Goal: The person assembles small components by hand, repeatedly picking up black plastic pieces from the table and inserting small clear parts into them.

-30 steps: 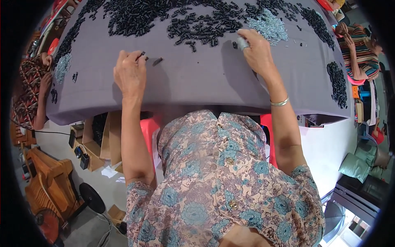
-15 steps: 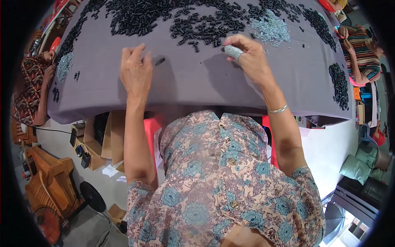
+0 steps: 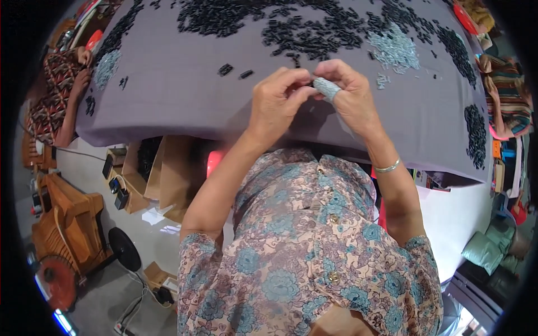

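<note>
Left grip (image 3: 273, 102) and right grip (image 3: 354, 96) pinch a small, mostly hidden black piece (image 3: 312, 83); loose oblong pieces (image 3: 246, 74) lie leftward.

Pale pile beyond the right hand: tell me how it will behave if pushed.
The pale pile would probably spread rather than shift as one, since its pieces lie loose and a few rest apart from it. Each piece is likely light, looking tiny beside the right hand. The cloth beneath may add drag, judging by its matt look.
</note>
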### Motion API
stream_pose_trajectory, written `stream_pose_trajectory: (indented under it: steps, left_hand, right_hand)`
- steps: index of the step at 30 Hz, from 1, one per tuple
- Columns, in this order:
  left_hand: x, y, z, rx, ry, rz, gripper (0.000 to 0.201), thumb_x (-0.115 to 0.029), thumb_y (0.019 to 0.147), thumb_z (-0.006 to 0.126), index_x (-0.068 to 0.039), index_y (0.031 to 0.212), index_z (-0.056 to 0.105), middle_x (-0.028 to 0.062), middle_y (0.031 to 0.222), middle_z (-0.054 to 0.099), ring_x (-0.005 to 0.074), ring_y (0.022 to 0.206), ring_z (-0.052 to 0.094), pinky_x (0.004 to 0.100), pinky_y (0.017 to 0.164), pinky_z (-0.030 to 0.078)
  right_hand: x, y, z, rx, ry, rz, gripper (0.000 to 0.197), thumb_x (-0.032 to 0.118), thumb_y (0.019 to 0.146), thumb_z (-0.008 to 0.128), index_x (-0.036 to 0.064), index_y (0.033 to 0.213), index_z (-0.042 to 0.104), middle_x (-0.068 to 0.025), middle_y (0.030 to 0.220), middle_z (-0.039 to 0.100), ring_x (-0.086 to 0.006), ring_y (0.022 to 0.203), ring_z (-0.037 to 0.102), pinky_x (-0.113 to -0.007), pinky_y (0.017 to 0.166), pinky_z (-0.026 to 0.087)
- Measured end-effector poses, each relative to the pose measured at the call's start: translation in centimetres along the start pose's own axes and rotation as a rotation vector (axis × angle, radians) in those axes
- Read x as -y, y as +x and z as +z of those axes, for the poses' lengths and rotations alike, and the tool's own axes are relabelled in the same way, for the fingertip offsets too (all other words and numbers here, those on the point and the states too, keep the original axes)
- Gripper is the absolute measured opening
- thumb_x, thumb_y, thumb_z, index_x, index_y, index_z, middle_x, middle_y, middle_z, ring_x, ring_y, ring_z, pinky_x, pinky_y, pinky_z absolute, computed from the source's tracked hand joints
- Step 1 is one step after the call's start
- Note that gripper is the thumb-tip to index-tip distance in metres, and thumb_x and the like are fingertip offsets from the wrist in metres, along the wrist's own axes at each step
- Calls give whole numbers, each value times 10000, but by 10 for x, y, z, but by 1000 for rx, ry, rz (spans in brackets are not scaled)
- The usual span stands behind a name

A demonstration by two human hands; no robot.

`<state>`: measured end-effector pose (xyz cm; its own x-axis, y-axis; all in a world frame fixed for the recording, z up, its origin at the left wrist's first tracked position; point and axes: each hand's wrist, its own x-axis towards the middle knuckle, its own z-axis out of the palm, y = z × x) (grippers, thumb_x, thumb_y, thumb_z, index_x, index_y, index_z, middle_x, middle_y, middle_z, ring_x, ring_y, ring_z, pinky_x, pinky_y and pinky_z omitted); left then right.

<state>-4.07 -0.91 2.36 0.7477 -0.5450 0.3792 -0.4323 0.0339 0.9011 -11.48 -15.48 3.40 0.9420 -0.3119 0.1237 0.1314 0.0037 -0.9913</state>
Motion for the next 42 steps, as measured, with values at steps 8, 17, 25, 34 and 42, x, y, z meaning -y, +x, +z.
stream_pose_trajectory:
  steps: [8,17,25,34,42]
  left_hand:
    - [6,-4,-2,32,67,14,176,-26,794,684,-15,969,675,60,790,614,126,699,576,245,623,453]
    - [19,13,-34,-67,141,-16,131,-42,859,626,-16,983,660,11,856,610,80,770,551,222,665,447]
    - [26,19,-42,-180,-166,-201,156,-99,872,653,-16,1003,667,-4,815,623,50,701,563,188,595,455]
    - [25,16,-38,-111,-78,-288,181,-97,844,663,25,978,667,25,847,582,71,673,561,207,563,467]
    - [24,13,-30,-47,-97,-298,174,-104,865,659,4,1002,661,-8,838,588,53,710,557,193,591,459]
  right_hand:
    - [1,-2,-2,-25,-100,15,100,-5,885,551,13,965,608,1,830,618,-55,728,577,-202,632,487]
    - [1,12,-27,-144,-287,55,88,45,861,577,49,921,642,21,751,608,-47,654,540,-204,580,445]
    - [-10,35,-16,-3,-607,-46,108,43,822,595,18,912,648,-98,763,657,-170,651,590,-301,592,461]
    - [-13,58,11,34,-999,-127,163,156,765,635,7,831,640,-171,823,649,-339,794,632,-426,696,492]
    - [-6,47,5,-9,-1039,-74,153,159,731,616,8,753,624,-177,767,641,-365,749,627,-442,656,490]
